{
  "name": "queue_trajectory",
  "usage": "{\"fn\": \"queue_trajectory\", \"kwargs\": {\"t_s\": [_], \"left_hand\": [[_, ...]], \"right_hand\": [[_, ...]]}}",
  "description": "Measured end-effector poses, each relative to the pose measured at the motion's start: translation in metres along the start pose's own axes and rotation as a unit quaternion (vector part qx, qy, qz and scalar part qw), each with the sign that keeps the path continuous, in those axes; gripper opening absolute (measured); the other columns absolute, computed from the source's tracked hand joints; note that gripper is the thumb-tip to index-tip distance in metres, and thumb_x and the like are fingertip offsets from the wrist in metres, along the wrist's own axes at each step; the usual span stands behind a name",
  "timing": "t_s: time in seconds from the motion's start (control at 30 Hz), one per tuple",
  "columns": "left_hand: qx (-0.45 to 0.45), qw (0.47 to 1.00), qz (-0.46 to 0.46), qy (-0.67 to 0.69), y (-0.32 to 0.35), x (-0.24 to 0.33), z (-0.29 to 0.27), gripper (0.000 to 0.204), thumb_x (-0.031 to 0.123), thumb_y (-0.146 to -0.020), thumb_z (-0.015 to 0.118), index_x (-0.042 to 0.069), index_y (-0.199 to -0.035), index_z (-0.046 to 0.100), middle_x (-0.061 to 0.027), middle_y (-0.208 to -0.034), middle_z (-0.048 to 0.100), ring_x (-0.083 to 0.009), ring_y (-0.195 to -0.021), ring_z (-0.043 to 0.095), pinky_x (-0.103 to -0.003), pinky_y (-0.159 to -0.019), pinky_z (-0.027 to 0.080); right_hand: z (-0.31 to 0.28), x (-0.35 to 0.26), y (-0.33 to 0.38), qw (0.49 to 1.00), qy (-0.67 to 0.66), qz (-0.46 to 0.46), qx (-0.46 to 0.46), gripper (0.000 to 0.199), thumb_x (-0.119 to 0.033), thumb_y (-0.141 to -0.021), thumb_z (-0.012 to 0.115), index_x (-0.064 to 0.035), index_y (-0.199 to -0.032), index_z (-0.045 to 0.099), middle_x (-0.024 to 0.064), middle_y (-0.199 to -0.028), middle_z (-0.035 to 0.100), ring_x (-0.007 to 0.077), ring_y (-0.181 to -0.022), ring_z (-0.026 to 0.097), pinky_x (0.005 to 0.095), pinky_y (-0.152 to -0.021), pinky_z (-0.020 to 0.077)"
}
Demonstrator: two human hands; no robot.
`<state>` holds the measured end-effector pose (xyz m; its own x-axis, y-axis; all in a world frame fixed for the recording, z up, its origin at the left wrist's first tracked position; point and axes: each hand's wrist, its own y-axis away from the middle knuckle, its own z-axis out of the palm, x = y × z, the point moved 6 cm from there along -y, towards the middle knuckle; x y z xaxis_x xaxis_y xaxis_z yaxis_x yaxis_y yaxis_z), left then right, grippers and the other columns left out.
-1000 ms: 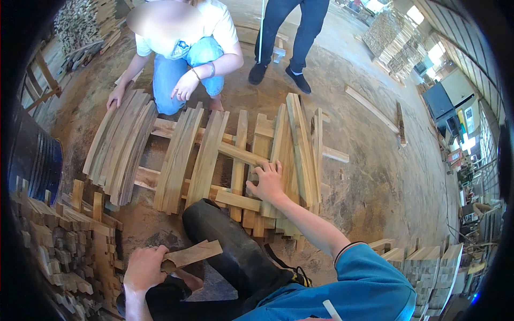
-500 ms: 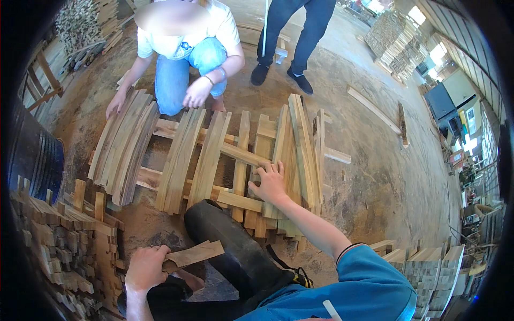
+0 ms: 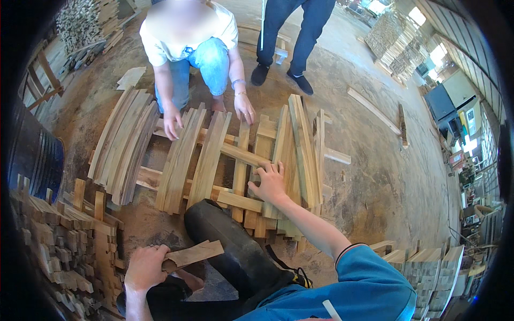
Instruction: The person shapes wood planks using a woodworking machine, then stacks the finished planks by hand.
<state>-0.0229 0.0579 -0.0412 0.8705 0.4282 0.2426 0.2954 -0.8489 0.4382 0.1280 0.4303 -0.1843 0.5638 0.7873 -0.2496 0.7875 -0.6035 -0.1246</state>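
Observation:
My left hand [image 3: 147, 268] is closed around the end of some short, flat wooden offcuts [image 3: 197, 253], beside my bent knee [image 3: 222, 230]. My right hand [image 3: 270, 183] rests with its fingers apart on a pile of wooden slats [image 3: 292, 176]. Its fingertips lie by the end of a slanting slat [image 3: 243, 154]. Below that hand a short wooden piece [image 3: 240, 201] lies crosswise. Further left, bundles of slats [image 3: 179, 166] lie side by side across wooden bearers [image 3: 148, 178].
Across the slats a co-worker [image 3: 187, 64] crouches, one hand [image 3: 244, 108] at a slat's end. Another person [image 3: 292, 37] stands behind. Stacked wood [image 3: 69, 246] rises at my left near a dark drum [image 3: 35, 150]; more stacked wood [image 3: 428, 267] stands at my right.
The co-worker's hands have shifted right: one from the left bundle to above the middle slats, the other to a slat's far end. My hands have not visibly moved.

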Motion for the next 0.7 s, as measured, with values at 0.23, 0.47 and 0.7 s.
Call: {"fn": "queue_trajectory", "kwargs": {"t_s": [0.23,0.47,0.7], "left_hand": [[0.01,1.0,0.013,-0.007,0.0018,0.0026,-0.0029,0.047,0.01,-0.064,0.08,0.009,-0.109,0.063,-0.0127,-0.095,0.071,-0.034,-0.095,0.068,-0.046,-0.082,0.05],[-0.005,1.0,0.004,-0.01,0.0018,0.0014,0.0006,0.046,0.011,-0.064,0.08,0.009,-0.107,0.063,-0.0134,-0.094,0.07,-0.0348,-0.094,0.068,-0.046,-0.082,0.05],[-0.001,1.0,0.008,-0.02,0.0011,0.0021,-0.0003,0.043,0.011,-0.065,0.078,0.009,-0.106,0.063,-0.0132,-0.093,0.07,-0.0343,-0.093,0.068,-0.045,-0.081,0.05]], "right_hand": [[0.0019,0.0015,-0.0003,1.0,-0.006,-0.004,0.014,0.041,-0.041,-0.079,0.076,-0.0103,-0.106,0.071,0.0106,-0.126,0.059,0.0284,-0.128,0.05,0.0568,-0.123,0.0151],[0.0016,0.0011,0.0004,1.0,0.001,-0.008,0.015,0.04,-0.041,-0.078,0.076,-0.0106,-0.104,0.071,0.0105,-0.126,0.059,0.029,-0.128,0.05,0.0579,-0.122,0.0159],[-0.0008,0.0002,0.0003,1.0,-0.009,-0.003,0.009,0.038,-0.039,-0.079,0.077,-0.0105,-0.104,0.071,0.0098,-0.128,0.059,0.0281,-0.128,0.05,0.0576,-0.123,0.0167]]}}
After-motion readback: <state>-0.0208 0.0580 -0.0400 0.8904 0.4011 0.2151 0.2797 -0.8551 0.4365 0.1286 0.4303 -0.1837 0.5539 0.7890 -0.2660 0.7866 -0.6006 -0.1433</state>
